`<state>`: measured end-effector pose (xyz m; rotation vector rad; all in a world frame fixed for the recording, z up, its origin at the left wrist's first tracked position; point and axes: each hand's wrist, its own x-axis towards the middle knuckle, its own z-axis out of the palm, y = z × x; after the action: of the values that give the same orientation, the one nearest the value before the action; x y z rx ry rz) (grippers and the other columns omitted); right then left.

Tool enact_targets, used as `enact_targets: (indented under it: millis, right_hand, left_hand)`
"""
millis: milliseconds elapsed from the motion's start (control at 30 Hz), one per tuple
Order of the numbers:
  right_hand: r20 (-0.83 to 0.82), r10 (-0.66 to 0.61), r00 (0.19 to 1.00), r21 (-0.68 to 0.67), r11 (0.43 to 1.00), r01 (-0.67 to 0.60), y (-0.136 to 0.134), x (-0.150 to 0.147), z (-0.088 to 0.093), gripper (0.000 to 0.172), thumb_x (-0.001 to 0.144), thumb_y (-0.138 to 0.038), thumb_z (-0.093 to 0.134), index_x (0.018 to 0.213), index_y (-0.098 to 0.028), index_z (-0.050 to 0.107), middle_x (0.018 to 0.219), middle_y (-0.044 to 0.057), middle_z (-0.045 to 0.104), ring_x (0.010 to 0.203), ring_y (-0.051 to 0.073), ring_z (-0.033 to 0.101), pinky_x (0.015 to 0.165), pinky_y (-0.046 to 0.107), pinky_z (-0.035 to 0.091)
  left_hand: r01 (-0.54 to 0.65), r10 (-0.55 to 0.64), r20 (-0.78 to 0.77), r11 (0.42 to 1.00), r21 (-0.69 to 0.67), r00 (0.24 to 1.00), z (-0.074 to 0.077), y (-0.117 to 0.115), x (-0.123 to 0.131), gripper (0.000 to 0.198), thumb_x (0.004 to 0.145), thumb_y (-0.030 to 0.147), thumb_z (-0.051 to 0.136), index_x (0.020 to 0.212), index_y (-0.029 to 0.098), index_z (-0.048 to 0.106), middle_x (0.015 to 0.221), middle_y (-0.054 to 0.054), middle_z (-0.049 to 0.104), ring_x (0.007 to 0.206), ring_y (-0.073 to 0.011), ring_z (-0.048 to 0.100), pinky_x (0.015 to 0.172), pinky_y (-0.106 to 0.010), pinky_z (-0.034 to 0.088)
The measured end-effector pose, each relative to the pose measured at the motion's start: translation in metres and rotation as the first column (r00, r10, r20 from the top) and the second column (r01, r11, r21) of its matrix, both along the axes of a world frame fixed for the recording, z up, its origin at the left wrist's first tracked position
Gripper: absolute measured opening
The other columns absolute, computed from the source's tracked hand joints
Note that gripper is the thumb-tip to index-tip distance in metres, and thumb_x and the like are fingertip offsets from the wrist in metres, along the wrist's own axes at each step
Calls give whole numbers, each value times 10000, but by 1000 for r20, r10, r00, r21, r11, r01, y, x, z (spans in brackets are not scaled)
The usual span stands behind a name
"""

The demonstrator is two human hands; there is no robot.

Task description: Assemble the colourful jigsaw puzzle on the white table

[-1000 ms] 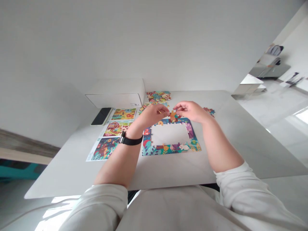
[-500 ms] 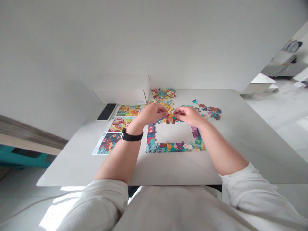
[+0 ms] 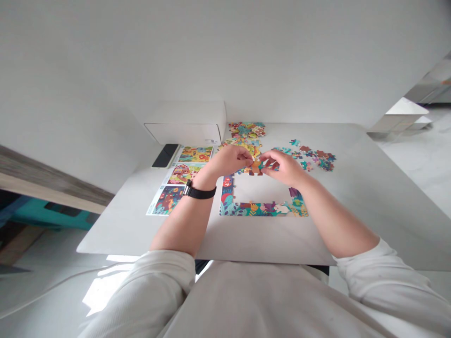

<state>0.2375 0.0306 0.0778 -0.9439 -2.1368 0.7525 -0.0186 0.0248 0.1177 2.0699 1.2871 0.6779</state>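
One bare left hand (image 3: 232, 159) pinches an orange-brown cardboard jigsaw piece (image 3: 257, 167) beside the spread right hand (image 3: 287, 169), so one-sided pressure could bend it.

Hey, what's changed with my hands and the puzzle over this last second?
Your right hand has spread its fingers beside the orange-brown puzzle piece, apparently easing off; whether its thumb still touches is unclear. Your view shifted, so everything sits farther right in the picture. Your left hand stays pinched by the piece's left edge; the multicoloured rectangular puzzle border and black-screened phone stayed put.
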Motion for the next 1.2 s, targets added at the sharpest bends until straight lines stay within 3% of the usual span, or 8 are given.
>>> enact_targets:
  millis: [67,167,367,567,700,867,1000,1200]
  right_hand:
    - [28,44,999,155,987,-48,-6,1,-3,370,906,-321,809,1261,-278,714,1356,102,720,1184,281,719,1042,439,590]
    - [78,62,995,326,942,-85,-10,1,-11,341,942,-283,775,1274,-286,703,1379,107,705,1334,310,657,1179,497,521]
    - [112,61,992,464,879,-107,-16,0,-23,330,960,-253,760,1281,-283,688,1320,104,730,1271,314,695,1132,515,566]
    - [142,41,989,454,885,-102,-37,3,-22,249,982,-238,739,1226,-273,707,1301,107,751,1229,303,724,1086,499,595]
    - [126,25,992,424,903,-77,-51,7,-22,232,965,-251,774,1189,-270,714,1277,99,764,1209,299,734,1068,483,597]
    - [139,24,990,359,931,-72,-65,7,-33,197,942,-257,799,1125,-264,726,1269,98,775,1206,305,732,1065,488,580]
    - [145,52,988,298,950,-94,-67,0,-49,187,922,-239,813,1089,-253,732,1225,101,791,1169,304,738,1050,491,572]
    - [156,97,983,263,955,-136,-64,-8,-62,196,907,-261,846,1066,-242,733,1190,106,802,1119,300,743,1027,476,567]
  left_hand:
    - [-36,36,-1,999,10,999,0,-1,-3,182,890,326,701,931,188,812,835,-41,817,743,-176,722,670,-275,499]
    - [-59,59,17,998,6,998,-1,-4,-6,186,899,330,694,928,186,808,815,-35,811,728,-165,709,657,-265,488]
    - [-100,100,29,995,20,995,-13,-17,-2,172,901,328,694,927,199,805,872,-31,816,779,-162,719,685,-255,493]
    - [-120,118,49,992,39,992,-26,-43,0,234,972,365,640,917,203,798,811,-10,767,682,-134,630,629,-252,445]
    - [-146,127,107,972,186,986,-38,-68,-4,223,981,355,681,1109,205,786,1032,-48,795,826,-149,690,732,-257,522]
    - [-79,55,76,933,351,996,-65,-92,-10,302,981,332,737,1263,222,725,1269,-93,767,1046,-201,734,889,-317,589]
    - [16,-16,-2,918,397,1000,-82,-93,-13,340,975,341,774,1286,231,695,1300,-94,759,1195,-241,715,995,-363,586]
    - [140,-103,-114,909,394,988,-93,-84,-16,425,930,380,831,1296,231,675,1286,-89,755,1229,-273,694,1109,-420,532]
